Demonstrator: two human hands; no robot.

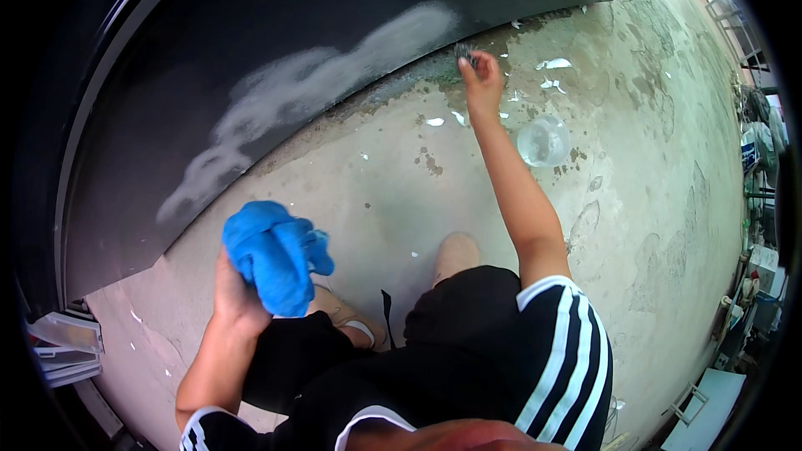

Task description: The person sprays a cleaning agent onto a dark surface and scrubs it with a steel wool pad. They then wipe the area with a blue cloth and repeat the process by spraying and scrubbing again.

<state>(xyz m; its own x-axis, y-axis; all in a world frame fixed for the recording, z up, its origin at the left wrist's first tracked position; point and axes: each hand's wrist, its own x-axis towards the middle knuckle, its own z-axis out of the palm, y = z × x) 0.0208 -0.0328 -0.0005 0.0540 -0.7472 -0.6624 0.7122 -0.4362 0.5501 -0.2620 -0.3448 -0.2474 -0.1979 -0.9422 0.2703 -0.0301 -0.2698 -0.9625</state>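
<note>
My left hand [240, 301] is closed around a bunched blue cloth [271, 255], held up at the left over the floor. My right arm reaches far forward. At its end my right hand [483, 82] pinches a small dark, wiry scrubber [464, 53], which looks like steel wool, close to the lower edge of a dark panel [175, 58]. A long pale, cloudy smear [326, 75] runs along that panel. A clear round tub [543, 142], seemingly with water in it, stands on the floor to the right of my right forearm.
White scraps [554, 64] and wet spots are scattered on the concrete floor [393, 175]. My feet [458, 255] are below me. At the far left are stacked pale pieces [67, 338]. Assorted clutter [756, 284] lines the right edge.
</note>
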